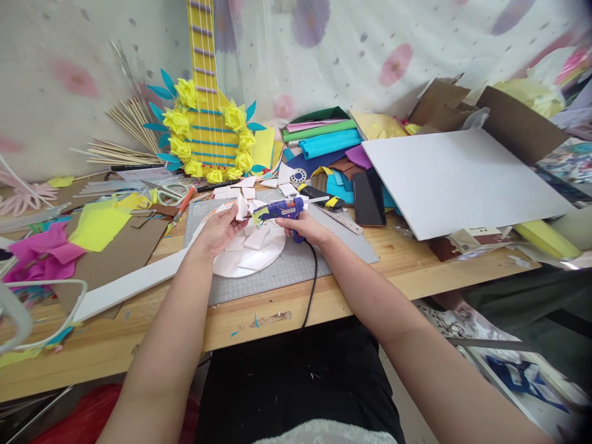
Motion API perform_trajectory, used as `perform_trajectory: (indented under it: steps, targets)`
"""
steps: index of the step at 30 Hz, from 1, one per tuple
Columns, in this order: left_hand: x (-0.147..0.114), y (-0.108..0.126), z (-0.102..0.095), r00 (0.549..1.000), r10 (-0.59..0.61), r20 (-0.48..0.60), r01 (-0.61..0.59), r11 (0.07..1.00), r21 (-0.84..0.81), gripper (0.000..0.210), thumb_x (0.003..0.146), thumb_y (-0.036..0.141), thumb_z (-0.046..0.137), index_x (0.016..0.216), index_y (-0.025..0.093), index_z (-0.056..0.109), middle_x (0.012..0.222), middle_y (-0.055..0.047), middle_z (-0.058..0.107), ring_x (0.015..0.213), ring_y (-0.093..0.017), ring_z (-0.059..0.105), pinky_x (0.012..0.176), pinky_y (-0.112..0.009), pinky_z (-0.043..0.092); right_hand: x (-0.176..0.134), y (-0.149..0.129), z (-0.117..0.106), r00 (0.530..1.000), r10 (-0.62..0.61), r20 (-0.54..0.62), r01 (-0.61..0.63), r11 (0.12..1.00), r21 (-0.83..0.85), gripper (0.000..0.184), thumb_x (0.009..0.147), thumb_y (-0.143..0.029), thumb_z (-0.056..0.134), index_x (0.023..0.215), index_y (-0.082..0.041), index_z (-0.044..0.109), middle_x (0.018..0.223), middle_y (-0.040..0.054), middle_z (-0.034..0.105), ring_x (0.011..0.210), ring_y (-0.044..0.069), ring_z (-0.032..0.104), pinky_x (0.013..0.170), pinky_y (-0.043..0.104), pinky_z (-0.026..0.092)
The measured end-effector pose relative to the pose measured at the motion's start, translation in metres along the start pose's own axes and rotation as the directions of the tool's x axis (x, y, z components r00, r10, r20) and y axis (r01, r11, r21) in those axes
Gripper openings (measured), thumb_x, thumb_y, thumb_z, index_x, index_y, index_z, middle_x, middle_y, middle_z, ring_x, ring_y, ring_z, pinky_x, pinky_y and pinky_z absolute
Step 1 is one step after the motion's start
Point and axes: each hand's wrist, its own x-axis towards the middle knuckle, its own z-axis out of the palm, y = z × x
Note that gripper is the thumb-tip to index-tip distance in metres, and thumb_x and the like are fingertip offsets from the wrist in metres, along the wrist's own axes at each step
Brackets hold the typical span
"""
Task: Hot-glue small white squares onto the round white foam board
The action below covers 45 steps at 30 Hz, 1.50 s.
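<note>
My right hand [303,227] grips a blue hot glue gun [289,209], its nozzle pointing left and a glue stick sticking out at the back. Pinched in my left hand [221,229] is a small white foam board piece [241,208], close to the nozzle. Below both hands lies a round white board [250,266] with a long white neck [139,283] reaching left. Several white pieces cover its round part, some overlapping. Under it is a grey cutting mat [296,274], where more loose white pieces lie at the back.
A yellow paper-flower guitar [201,117] stands behind. Right of the mat are a utility knife [324,196], a phone [369,198] and a large white board [467,179]. Scissors [170,194], skewers [134,132] and paper scraps crowd the left. The gun's black cord [315,290] hangs over the table edge.
</note>
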Motion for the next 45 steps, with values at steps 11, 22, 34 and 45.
perform_trajectory:
  steps: [11, 22, 34, 45]
  targets:
    - [0.001, -0.005, -0.001, 0.999, 0.026, 0.024, -0.027, 1.0, 0.004, 0.012, 0.075, 0.024, 0.076, 0.076, 0.015, 0.069, 0.08, -0.002, 0.069, 0.073, -0.01, 0.063, 0.076, -0.025, 0.053, 0.001, 0.002, -0.001, 0.999, 0.004, -0.045, -0.004, 1.0, 0.003, 0.052, 0.06, -0.066, 0.074, 0.058, -0.02, 0.049, 0.051, -0.003, 0.048, 0.052, 0.01, 0.042, 0.054, 0.028, 0.034]
    - [-0.003, 0.009, -0.006, 0.998, 0.065, 0.005, -0.065, 0.997, 0.037, 0.008, 0.078, 0.023, 0.072, 0.08, 0.016, 0.068, 0.082, -0.003, 0.069, 0.079, -0.011, 0.063, 0.079, -0.025, 0.052, 0.006, 0.004, -0.005, 0.981, 0.03, -0.191, 0.005, 0.983, 0.181, 0.047, 0.058, -0.062, 0.076, 0.066, -0.019, 0.057, 0.061, -0.0007, 0.058, 0.054, 0.009, 0.046, 0.053, 0.026, 0.039]
    - [0.012, 0.041, -0.03, 0.953, 0.293, -0.075, -0.086, 0.501, 0.861, 0.039, 0.062, 0.038, 0.079, 0.097, 0.02, 0.071, 0.076, -0.002, 0.067, 0.074, -0.018, 0.061, 0.073, -0.03, 0.049, 0.013, 0.006, -0.012, 0.935, 0.092, -0.343, 0.035, 0.937, 0.348, 0.05, 0.052, -0.062, 0.079, 0.068, -0.019, 0.058, 0.064, -0.0006, 0.062, 0.052, 0.007, 0.046, 0.046, 0.022, 0.037]
    - [0.027, 0.048, -0.031, 0.979, 0.119, 0.163, -0.164, -0.001, 0.986, 0.033, 0.061, 0.03, 0.076, 0.093, 0.024, 0.073, 0.09, -0.006, 0.069, 0.084, -0.024, 0.064, 0.072, -0.029, 0.046, 0.012, 0.004, -0.011, 0.935, 0.103, -0.341, 0.017, 0.943, 0.332, 0.05, 0.05, -0.062, 0.079, 0.067, -0.02, 0.058, 0.064, 0.0003, 0.062, 0.052, 0.008, 0.045, 0.045, 0.023, 0.037]
